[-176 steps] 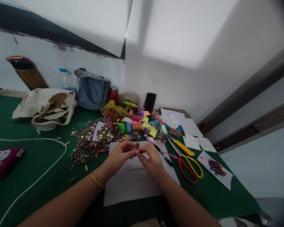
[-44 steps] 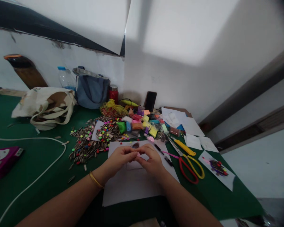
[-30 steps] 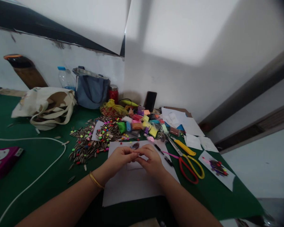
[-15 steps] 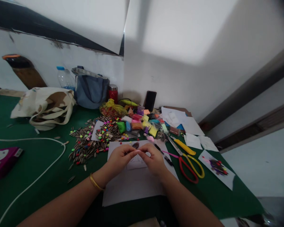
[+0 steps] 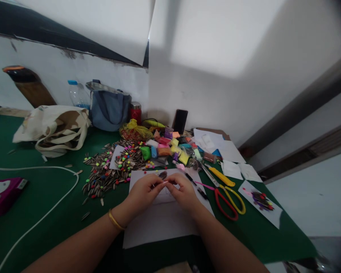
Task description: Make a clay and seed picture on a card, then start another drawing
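Observation:
My left hand [image 5: 144, 190] and my right hand [image 5: 184, 192] meet over a white sheet of paper [image 5: 161, 225]. Both are closed, thumbs and forefingers pinching a small bit of pink modelling clay [image 5: 165, 182] between them. Most of the clay is hidden by the fingertips. A smaller white paper with faint drawn lines [image 5: 163, 198] lies on the sheet beneath my hands. Just beyond the fingers a dark brown clump [image 5: 163, 174] shows, too small to make out. A black marker [image 5: 202, 193] lies close by my right hand.
Sunflower seeds [image 5: 102, 178] mixed with coloured pompoms spread at the left. Colourful clay packets [image 5: 164, 151] are heaped behind the sheet. To the right lie scissors [image 5: 226, 204], a yellow utility knife [image 5: 221, 176] and a card with seeds and pompoms [image 5: 261, 201]. A white cable [image 5: 42, 218] crosses the left side.
My fingertips have shifted slightly on the pink clay, and less of it shows now. The rest of the table looks the same.

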Demonstrator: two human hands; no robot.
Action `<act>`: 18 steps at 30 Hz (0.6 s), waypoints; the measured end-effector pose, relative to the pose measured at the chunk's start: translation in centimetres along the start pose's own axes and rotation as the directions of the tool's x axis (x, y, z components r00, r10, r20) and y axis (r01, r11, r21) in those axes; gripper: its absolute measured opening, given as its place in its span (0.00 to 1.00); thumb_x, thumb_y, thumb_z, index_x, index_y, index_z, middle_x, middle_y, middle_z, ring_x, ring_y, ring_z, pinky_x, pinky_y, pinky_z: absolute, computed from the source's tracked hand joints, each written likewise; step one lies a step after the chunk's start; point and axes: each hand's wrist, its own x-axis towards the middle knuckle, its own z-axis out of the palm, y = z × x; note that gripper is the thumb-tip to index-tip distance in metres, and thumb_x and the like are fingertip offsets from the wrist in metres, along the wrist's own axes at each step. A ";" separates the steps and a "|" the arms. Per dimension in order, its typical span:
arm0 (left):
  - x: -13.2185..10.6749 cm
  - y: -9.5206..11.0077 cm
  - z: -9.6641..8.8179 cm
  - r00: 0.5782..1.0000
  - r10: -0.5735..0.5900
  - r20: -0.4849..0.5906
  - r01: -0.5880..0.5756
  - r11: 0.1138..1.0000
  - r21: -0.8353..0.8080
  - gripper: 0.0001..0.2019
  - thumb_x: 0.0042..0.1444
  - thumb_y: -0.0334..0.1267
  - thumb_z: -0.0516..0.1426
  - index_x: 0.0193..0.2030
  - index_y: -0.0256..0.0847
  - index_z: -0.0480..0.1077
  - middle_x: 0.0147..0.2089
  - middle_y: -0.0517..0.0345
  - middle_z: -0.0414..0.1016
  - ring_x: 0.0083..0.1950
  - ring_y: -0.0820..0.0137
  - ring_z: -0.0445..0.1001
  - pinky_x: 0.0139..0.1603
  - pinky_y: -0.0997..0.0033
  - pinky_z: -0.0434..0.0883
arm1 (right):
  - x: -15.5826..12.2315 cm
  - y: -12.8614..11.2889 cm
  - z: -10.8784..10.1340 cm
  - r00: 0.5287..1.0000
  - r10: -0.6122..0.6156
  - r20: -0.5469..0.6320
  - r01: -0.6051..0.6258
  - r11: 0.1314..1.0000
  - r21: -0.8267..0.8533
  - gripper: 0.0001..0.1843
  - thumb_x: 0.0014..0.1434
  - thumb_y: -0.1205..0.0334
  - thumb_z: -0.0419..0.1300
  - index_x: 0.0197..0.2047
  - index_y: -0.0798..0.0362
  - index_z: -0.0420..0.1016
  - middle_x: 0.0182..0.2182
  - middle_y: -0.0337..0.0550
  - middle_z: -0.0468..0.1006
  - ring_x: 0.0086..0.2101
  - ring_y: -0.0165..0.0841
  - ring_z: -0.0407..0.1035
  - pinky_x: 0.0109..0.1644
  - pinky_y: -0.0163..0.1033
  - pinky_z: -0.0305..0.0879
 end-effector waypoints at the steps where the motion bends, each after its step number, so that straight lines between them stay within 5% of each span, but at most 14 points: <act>1: 0.0 -0.2 0.1 1.000 -0.004 0.000 0.004 1.000 -0.006 0.15 0.62 0.49 0.54 0.37 0.41 0.75 0.36 0.55 0.75 0.36 0.68 0.71 0.36 0.70 0.66 | 0.0 0.1 0.0 1.000 0.002 0.001 -0.002 1.000 0.002 0.09 0.63 0.56 0.59 0.41 0.50 0.77 0.35 0.43 0.78 0.37 0.35 0.71 0.42 0.40 0.67; 7: 0.1 -0.4 0.2 1.000 -0.027 -0.004 0.027 0.999 -0.017 0.15 0.61 0.50 0.55 0.36 0.41 0.75 0.34 0.55 0.75 0.35 0.68 0.70 0.34 0.71 0.64 | -0.5 0.1 0.3 0.998 0.040 -0.038 -0.039 0.999 0.017 0.10 0.63 0.55 0.59 0.39 0.51 0.77 0.33 0.43 0.78 0.35 0.35 0.71 0.40 0.39 0.67; 11: 0.3 -0.1 0.0 0.999 -0.041 -0.008 0.041 0.999 -0.036 0.17 0.60 0.51 0.55 0.33 0.41 0.74 0.32 0.56 0.74 0.35 0.68 0.70 0.35 0.70 0.65 | 0.6 -0.7 -1.2 0.995 0.074 -0.067 -0.076 0.997 -0.029 0.13 0.66 0.54 0.54 0.39 0.49 0.78 0.27 0.40 0.77 0.31 0.34 0.72 0.35 0.38 0.66; 15: 0.3 -0.2 0.2 0.998 -0.063 -0.003 0.062 0.995 -0.074 0.17 0.60 0.53 0.55 0.31 0.41 0.73 0.31 0.56 0.73 0.34 0.68 0.70 0.35 0.71 0.65 | 6.8 0.7 -5.0 0.987 0.094 -0.130 -0.122 0.967 -0.224 0.16 0.67 0.54 0.50 0.44 0.50 0.78 0.25 0.37 0.76 0.28 0.34 0.70 0.33 0.37 0.65; 18: 0.3 -0.5 0.4 0.998 -0.067 0.003 0.067 0.994 -0.088 0.17 0.60 0.52 0.55 0.32 0.41 0.74 0.32 0.56 0.74 0.35 0.67 0.71 0.36 0.71 0.65 | 13.8 3.9 -7.4 0.931 0.262 -0.253 -0.350 0.838 -0.419 0.18 0.67 0.61 0.47 0.55 0.51 0.73 0.37 0.40 0.80 0.39 0.34 0.73 0.44 0.37 0.67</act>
